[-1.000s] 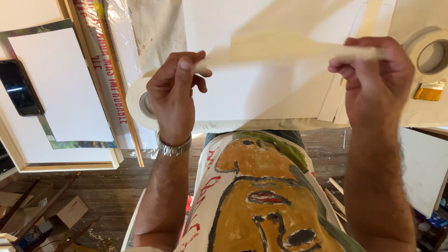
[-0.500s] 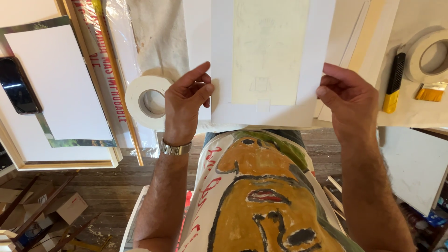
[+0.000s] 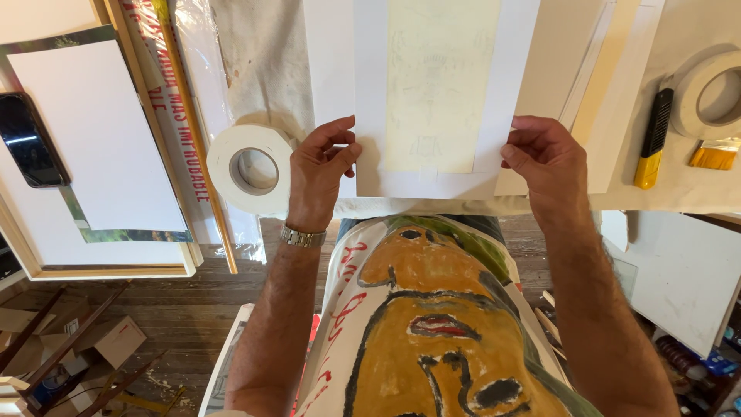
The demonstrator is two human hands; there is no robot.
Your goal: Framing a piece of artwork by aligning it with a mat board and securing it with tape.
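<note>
Both hands are pinching the white mat board [image 3: 444, 93] at frame centre — left hand [image 3: 320, 174] and right hand [image 3: 544, 158] closed on its lower corners, steadying it flat; tape roll [image 3: 251, 168] is waiting just left.

Paper, tape, wood and cloth on a work table

The white sheet [image 3: 509, 93] pinched by the left hand [image 3: 320, 174] and right hand [image 3: 544, 158] looks like smooth matt paper, with a cream, faintly translucent panel [image 3: 440, 85] in it. The tape roll [image 3: 251, 168] is matt white. The cloth [image 3: 262, 69] under them is rough and stained. The wristwatch band [image 3: 302, 237] is shiny metal. The phone [image 3: 31, 139] is glossy black. The knife [image 3: 654, 139] is yellow and black plastic. The frame [image 3: 116, 270] is bare wood.
</note>
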